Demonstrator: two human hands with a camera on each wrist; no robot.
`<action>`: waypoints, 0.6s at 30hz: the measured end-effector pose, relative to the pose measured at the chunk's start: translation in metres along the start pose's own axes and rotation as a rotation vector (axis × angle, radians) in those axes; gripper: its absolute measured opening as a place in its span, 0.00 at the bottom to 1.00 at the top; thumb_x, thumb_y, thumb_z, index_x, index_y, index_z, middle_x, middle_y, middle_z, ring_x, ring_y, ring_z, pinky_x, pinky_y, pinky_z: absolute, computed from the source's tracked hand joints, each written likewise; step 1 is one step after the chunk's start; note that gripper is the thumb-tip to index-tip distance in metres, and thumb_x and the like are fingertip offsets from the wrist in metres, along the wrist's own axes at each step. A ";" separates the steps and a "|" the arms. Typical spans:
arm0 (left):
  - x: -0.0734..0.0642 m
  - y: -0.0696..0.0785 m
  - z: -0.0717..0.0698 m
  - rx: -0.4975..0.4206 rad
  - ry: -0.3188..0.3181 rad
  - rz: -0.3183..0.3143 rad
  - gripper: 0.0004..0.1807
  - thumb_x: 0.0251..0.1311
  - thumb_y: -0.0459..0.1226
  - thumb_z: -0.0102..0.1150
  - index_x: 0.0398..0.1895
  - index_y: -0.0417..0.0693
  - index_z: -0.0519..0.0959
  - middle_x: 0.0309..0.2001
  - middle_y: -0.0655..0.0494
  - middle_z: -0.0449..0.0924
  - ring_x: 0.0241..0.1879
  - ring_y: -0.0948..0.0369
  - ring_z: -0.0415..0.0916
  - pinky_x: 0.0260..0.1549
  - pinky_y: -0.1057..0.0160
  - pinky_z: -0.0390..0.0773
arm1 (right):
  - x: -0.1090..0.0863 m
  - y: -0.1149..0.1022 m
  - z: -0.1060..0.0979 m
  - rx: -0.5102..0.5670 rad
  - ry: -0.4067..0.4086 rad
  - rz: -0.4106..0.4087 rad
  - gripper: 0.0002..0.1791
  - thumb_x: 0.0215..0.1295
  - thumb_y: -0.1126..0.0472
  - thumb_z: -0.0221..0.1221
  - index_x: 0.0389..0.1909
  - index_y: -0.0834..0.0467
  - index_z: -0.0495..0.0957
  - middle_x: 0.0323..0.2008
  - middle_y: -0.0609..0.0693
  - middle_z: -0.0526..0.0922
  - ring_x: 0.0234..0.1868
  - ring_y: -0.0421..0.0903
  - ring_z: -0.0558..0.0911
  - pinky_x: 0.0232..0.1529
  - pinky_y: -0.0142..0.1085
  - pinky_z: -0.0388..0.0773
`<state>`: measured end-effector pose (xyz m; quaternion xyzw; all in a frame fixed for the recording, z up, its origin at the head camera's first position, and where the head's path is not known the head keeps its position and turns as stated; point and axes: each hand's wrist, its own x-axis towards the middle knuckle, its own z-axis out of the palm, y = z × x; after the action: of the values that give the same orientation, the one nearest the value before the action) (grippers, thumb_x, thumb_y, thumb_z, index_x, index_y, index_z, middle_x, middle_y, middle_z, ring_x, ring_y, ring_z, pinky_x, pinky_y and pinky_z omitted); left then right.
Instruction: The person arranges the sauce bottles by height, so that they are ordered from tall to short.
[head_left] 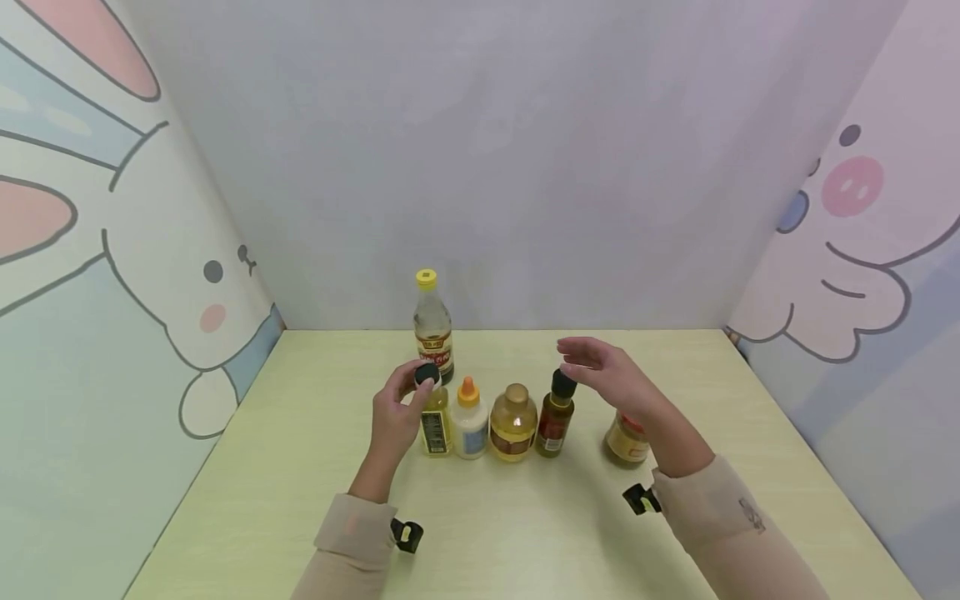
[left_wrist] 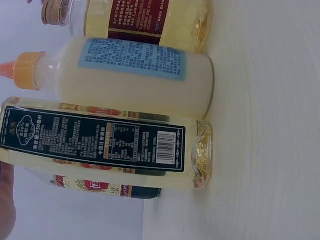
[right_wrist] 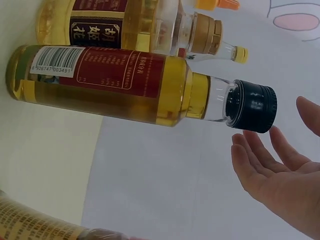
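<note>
My left hand point(head_left: 397, 412) has its thumb and fingers around the black cap of a clear oil bottle point(head_left: 436, 429); this bottle stands upright. In the left wrist view the bottle's dark label point(left_wrist: 95, 137) faces the camera, and only part of the hand shows at the edge. Over on the right, my right hand point(head_left: 607, 375) hovers beside the black cap of a red-labelled oil bottle point(head_left: 553, 421). The right wrist view shows that hand's fingers point(right_wrist: 270, 160) loosely extended near the cap point(right_wrist: 251, 106), with the thumb apart.
Between the two oil bottles stand a white squeeze bottle point(head_left: 470, 429) with an orange tip and a round gold-capped bottle point(head_left: 513, 425). A tall yellow-capped bottle point(head_left: 432, 325) is behind on the left. Partly behind my right wrist sits a red-lidded jar point(head_left: 626, 443). Walls border the table point(head_left: 510, 525).
</note>
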<state>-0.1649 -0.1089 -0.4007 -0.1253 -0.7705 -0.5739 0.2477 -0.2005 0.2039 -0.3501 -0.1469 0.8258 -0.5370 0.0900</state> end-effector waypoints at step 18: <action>0.003 -0.026 -0.001 -0.024 -0.021 0.021 0.15 0.63 0.28 0.58 0.52 0.34 0.76 0.44 0.39 0.82 0.41 0.52 0.78 0.44 0.60 0.79 | -0.015 0.027 0.012 0.097 0.037 0.017 0.29 0.67 0.60 0.62 0.66 0.64 0.67 0.61 0.63 0.72 0.62 0.60 0.71 0.60 0.52 0.70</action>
<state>-0.1801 -0.1179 -0.4201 -0.1421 -0.7647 -0.5792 0.2440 -0.1867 0.2087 -0.3793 -0.1253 0.8014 -0.5784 0.0861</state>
